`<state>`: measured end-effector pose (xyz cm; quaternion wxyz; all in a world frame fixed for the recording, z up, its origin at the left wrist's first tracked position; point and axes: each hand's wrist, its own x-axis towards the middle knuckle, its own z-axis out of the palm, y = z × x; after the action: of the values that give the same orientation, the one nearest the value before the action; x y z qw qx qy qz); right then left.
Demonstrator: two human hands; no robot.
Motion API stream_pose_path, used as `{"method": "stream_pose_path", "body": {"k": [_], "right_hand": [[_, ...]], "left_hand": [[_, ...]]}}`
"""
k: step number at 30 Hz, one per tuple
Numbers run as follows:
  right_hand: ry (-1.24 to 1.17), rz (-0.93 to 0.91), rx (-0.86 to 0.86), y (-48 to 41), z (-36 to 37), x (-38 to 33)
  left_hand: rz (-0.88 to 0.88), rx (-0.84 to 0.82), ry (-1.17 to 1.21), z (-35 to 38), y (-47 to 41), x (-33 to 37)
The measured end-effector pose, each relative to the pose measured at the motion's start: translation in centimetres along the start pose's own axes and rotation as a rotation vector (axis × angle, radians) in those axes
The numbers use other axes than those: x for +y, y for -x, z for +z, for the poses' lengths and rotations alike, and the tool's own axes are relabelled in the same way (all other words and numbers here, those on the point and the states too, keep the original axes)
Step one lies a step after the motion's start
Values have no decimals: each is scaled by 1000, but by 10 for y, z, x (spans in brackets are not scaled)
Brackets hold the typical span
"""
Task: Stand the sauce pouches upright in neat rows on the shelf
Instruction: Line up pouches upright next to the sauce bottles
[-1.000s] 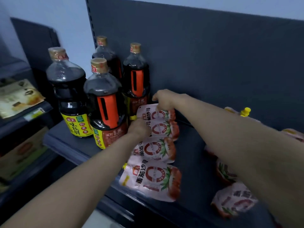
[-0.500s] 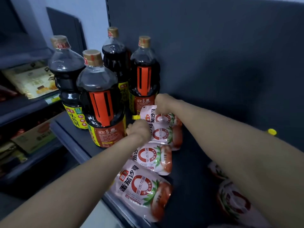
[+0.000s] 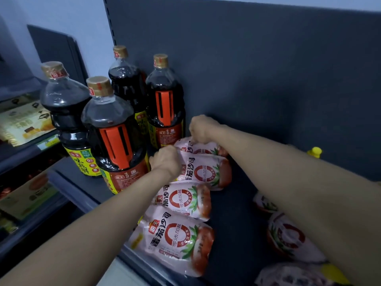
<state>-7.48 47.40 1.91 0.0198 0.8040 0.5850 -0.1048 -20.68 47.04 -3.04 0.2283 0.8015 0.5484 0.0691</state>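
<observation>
Several pink-and-red tomato sauce pouches stand in a row running from the shelf's front edge to the back. My right hand (image 3: 203, 129) grips the top of the rearmost pouch (image 3: 206, 148) near the back panel. My left hand (image 3: 166, 161) grips the top edge of the second pouch from the back (image 3: 206, 172). In front of these stand a third pouch (image 3: 185, 200) and a front pouch (image 3: 175, 240) at the shelf edge. More pouches (image 3: 288, 238) lie flat on the shelf at the right, partly hidden under my right forearm.
Several tall dark soy sauce bottles (image 3: 115, 137) with orange handles stand close on the left of the pouch row. The dark grey shelf (image 3: 237, 213) has a back panel (image 3: 268, 79) right behind. A yellow cap (image 3: 314, 151) shows at the far right. Lower shelves with boxes lie left.
The view has shifted left and drawn closer. Both hands stay on the two rear pouches, which stand a little straighter.
</observation>
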Motion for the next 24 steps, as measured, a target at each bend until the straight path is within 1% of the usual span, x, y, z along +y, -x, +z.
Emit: {"method": "stream_pose_path", "body": {"k": [3, 7, 9, 12, 13, 16, 19, 21, 24], "right_hand": [[25, 42, 11, 14, -11, 12], [34, 150, 36, 38, -20, 30], [-42, 228, 34, 51, -23, 36], [-70, 319, 11, 70, -22, 42], [-113, 351, 13, 76, -22, 43], [-227, 465, -45, 91, -18, 52], [-259, 531, -69, 98, -18, 60], [-290, 547, -39, 98, -20, 60], [-292, 550, 36, 100, -25, 55]], "left_hand": [[95, 17, 107, -11, 1, 4], [289, 10, 141, -30, 9, 18], [371, 17, 144, -38, 12, 25], [445, 51, 154, -48, 12, 34], [469, 62, 155, -51, 13, 37], [556, 79, 142, -56, 13, 46], [607, 47, 155, -56, 16, 54], [641, 18, 169, -55, 18, 58], [664, -70, 162, -55, 19, 58]]}}
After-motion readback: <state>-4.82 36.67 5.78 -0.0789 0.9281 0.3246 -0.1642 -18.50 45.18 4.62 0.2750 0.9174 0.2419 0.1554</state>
